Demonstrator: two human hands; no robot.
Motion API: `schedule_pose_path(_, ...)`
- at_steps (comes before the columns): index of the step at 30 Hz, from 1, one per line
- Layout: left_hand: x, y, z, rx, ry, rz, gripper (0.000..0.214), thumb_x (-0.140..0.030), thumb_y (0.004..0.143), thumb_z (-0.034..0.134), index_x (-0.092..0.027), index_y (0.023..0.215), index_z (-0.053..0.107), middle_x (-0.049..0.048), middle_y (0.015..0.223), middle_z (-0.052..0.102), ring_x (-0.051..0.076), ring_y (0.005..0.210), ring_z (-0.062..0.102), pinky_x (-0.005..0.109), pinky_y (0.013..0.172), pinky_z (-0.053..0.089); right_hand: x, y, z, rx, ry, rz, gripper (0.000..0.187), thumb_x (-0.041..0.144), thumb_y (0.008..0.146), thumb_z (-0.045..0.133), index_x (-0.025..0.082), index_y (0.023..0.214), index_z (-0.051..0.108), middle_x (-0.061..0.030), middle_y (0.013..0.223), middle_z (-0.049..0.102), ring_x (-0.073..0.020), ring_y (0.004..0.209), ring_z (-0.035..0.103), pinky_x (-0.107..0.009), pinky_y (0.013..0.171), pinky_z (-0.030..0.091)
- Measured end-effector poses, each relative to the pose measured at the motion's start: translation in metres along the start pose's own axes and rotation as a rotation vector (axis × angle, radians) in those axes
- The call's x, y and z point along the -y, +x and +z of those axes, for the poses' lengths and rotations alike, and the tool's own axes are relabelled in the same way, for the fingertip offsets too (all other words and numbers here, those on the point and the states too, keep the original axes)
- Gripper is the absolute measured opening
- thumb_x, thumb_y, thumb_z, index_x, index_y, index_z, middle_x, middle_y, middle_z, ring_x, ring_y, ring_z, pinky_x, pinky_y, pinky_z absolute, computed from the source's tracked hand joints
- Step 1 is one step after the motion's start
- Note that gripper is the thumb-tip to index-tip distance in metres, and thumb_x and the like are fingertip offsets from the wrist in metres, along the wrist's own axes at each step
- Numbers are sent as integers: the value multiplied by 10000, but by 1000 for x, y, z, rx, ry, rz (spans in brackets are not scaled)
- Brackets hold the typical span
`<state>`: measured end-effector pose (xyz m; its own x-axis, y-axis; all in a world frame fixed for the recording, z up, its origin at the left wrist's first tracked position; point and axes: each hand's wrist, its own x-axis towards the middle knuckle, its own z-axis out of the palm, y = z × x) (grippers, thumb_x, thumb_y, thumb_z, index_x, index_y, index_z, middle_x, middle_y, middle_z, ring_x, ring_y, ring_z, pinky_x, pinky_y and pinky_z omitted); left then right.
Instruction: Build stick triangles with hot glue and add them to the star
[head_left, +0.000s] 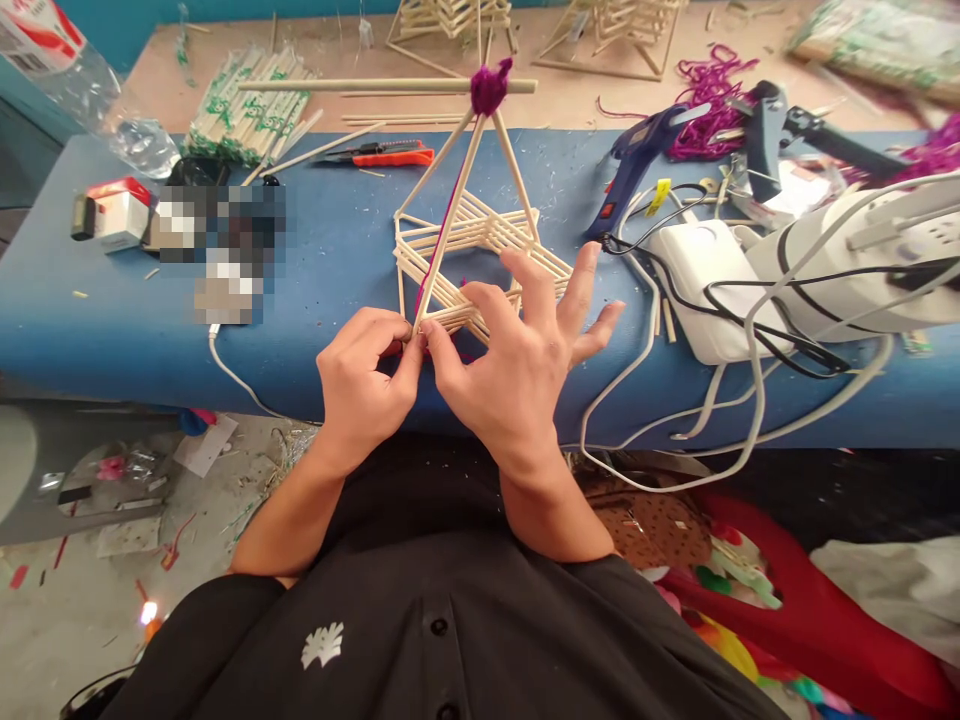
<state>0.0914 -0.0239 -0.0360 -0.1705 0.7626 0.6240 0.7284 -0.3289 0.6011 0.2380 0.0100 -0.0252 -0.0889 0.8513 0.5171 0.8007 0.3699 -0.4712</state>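
A frame of pale wooden sticks (480,240) stands on the blue table (337,260), layered into a star-shaped base. Slanted sticks rise from it to a knot of purple yarn (490,87) that binds a long horizontal stick. A purple yarn strand runs down along one slanted stick to the near corner. My left hand (364,380) is closed in a pinch at that near corner. My right hand (517,360) pinches the same spot with thumb and forefinger, its other fingers spread over the base.
A blue glue gun (637,160), white power strip (705,285) and tangled cables (750,400) lie at right. An orange cutter (386,155), packs of sticks (247,110) and a small red-and-white box (112,212) sit at left. More stick frames (600,30) stand behind.
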Motion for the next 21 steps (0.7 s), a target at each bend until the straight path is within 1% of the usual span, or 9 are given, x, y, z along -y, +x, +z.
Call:
schedule_pose_path(2,0,0,0,3,6,3,165,-207,1024,722,-187,860,719,22,885,755,133,801,694,247,713,584,1,1,-1,28,2,4,304,488,962,704,282,1179,759,-88,1590,635,-578,1693,245,-932,1254,91)
schedule_pose_path(6,0,-1,0,8,10,4,176,-219,1028,721,-187,855,714,23,881,760,139,802,698,263,726,580,0,3,-1,111,37,-18,359,448,1007,648,299,1323,727,-90,1558,661,-525,1695,281,-883,1272,187)
schedule_pose_path(12,-1,0,-1,18,6,-13,173,-253,1034,712,-205,868,722,19,895,772,147,802,707,279,733,582,8,0,0,128,17,-5,419,359,1057,584,291,1456,693,-93,1530,683,-431,1708,297,-797,1331,194)
schedule_pose_path(14,-1,0,-1,20,5,-21,181,-263,1034,713,-207,863,722,19,893,774,149,802,708,282,730,578,11,-1,1,117,24,-10,415,325,1068,566,282,1459,696,-94,1499,704,-412,1691,334,-747,1330,225)
schedule_pose_path(16,-1,0,-1,23,0,-28,183,-267,1032,715,-207,859,723,21,892,775,150,801,708,285,727,572,12,0,1,103,53,-30,394,302,1082,553,292,1441,714,-85,1457,733,-386,1647,407,-676,1304,289)
schedule_pose_path(19,-1,1,-2,38,1,-32,198,-275,1036,698,-211,850,716,25,889,776,156,802,701,300,739,570,9,2,-1,103,105,-53,352,294,1091,571,325,1388,759,-61,1389,773,-329,1526,536,-565,1222,395)
schedule_pose_path(21,0,2,-2,50,8,-39,211,-286,1040,683,-215,843,708,26,883,773,160,800,691,312,753,570,7,4,-3,104,128,-58,318,301,1084,602,340,1335,794,-47,1361,788,-304,1448,587,-531,1180,434)
